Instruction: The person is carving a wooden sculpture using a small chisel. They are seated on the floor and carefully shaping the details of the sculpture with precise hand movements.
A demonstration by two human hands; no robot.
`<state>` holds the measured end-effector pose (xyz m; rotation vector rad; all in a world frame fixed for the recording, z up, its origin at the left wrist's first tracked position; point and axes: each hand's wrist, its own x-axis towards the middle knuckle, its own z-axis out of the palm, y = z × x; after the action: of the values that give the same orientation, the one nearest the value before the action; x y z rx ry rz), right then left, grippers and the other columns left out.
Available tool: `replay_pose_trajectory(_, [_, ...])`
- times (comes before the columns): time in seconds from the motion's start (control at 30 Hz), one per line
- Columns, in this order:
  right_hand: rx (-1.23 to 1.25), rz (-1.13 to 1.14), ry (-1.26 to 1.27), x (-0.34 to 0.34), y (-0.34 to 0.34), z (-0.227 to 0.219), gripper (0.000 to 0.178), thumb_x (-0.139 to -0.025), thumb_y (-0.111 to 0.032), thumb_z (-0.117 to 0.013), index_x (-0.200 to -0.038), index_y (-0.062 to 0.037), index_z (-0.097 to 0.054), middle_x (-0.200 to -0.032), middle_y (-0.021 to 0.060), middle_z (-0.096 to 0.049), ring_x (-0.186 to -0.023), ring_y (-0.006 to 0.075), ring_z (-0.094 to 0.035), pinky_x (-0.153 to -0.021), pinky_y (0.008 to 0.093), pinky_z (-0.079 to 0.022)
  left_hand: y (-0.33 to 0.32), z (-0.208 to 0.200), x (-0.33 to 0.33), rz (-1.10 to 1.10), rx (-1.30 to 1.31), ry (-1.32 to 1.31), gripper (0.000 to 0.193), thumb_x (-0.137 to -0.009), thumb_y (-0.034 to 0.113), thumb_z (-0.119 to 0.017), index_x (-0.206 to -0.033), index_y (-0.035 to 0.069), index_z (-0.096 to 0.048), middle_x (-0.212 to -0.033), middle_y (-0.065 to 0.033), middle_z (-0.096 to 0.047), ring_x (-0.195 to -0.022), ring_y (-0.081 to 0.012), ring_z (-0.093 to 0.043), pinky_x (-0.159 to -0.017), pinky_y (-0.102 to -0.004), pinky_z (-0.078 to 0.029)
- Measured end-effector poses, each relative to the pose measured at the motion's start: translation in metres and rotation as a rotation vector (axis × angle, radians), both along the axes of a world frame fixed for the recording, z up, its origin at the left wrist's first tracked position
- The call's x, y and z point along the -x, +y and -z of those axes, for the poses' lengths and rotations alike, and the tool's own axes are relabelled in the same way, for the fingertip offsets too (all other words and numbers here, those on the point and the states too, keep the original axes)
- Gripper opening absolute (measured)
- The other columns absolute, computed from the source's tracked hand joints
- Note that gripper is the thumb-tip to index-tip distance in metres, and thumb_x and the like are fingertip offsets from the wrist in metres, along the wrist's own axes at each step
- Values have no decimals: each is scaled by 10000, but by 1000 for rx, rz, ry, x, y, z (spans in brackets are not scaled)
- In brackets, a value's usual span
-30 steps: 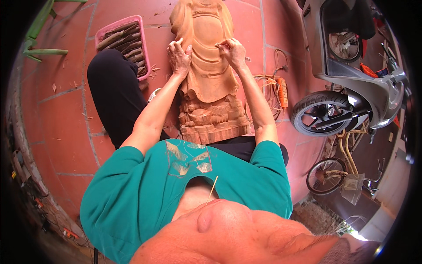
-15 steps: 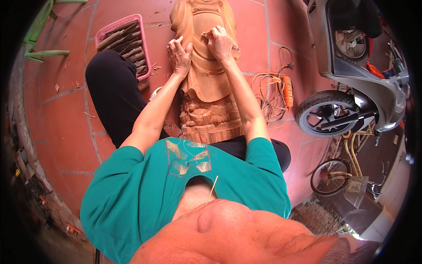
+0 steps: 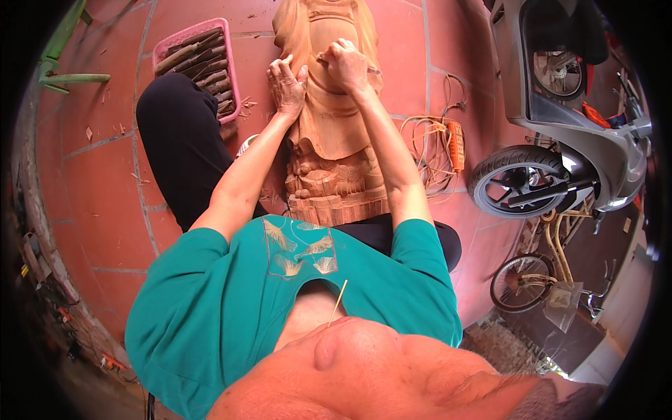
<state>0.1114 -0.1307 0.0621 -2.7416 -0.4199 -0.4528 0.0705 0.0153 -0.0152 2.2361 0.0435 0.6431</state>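
A carved wooden statue [image 3: 332, 140] of a robed figure lies on the floor before me, its rocky base [image 3: 336, 192] close to my lap. My left hand [image 3: 286, 89] rests on the statue's left edge, thumb apart from the fingers, holding nothing that I can see. On the belly folds my right hand [image 3: 348, 66] is closed in a fist. A small brownish bit pokes out beside its fingers, too small to name; the palm side is hidden.
Left of the statue, a pink plastic basket [image 3: 234, 91] holds several wooden-handled carving tools [image 3: 196, 56]. To the right lie an orange power strip [image 3: 456, 147] and its coiled cord [image 3: 423, 150]. Beyond stand a motorbike [image 3: 535, 178] and a bicycle [image 3: 521, 283]. A green chair [image 3: 59, 70] is far left.
My right hand has shifted slightly left over the statue's belly and its wrist has turned a little. My left hand stays at the same spot on the wood.
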Motion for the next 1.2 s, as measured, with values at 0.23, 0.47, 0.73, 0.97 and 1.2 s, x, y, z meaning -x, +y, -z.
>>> replay_pose_trajectory(0.23, [29, -20, 150, 9, -12, -10, 88, -804, -165, -638, -768, -86, -648, -862, 104, -609, -898, 292, -628, -727, 431, -523, 3, 2, -1, 7, 22, 6, 446, -869, 291, -681, -1190, 31, -514, -1117, -182, -502, -1052, -369, -495, -911, -473, -404])
replay_pose_trajectory(0.47, [69, 28, 68, 16, -19, -10, 88, -763, -149, -702, -734, -84, -649, -831, 71, -624, -834, 267, -636, -700, 403, -520, -1, 1, 2, -16, 15, 0, 454, -865, 293, -685, -1196, 34, -516, -1117, -179, -500, -1043, -364, -498, -909, -471, -406])
replay_pose_trajectory(0.73, [24, 74, -74, -4, 28, 14, 98, -779, -176, -662, -768, -88, -621, -883, 85, -612, -882, 271, -624, -685, 414, -534, -4, 3, 0, 11, 33, -3, 437, -868, 285, -684, -1190, 40, -519, -1105, -175, -518, -1039, -365, -505, -911, -462, -402])
replay_pose_trajectory(0.97, [-35, 38, 202, 20, -11, -14, 72, -789, -155, -657, -792, -85, -668, -898, 82, -628, -886, 271, -634, -734, 421, -527, 5, 3, 0, -18, 4, 0, 448, -865, 283, -686, -1200, 41, -513, -1104, -172, -515, -1034, -361, -504, -906, -463, -406])
replay_pose_trajectory(1.2, [-63, 90, -22, 16, -1, 4, 76, -775, -132, -691, -748, -77, -645, -842, 86, -625, -840, 288, -628, -703, 418, -502, -1, 3, 0, -30, -4, -28, 442, -858, 299, -689, -1184, 48, -529, -1096, -167, -514, -1020, -354, -511, -893, -465, -414])
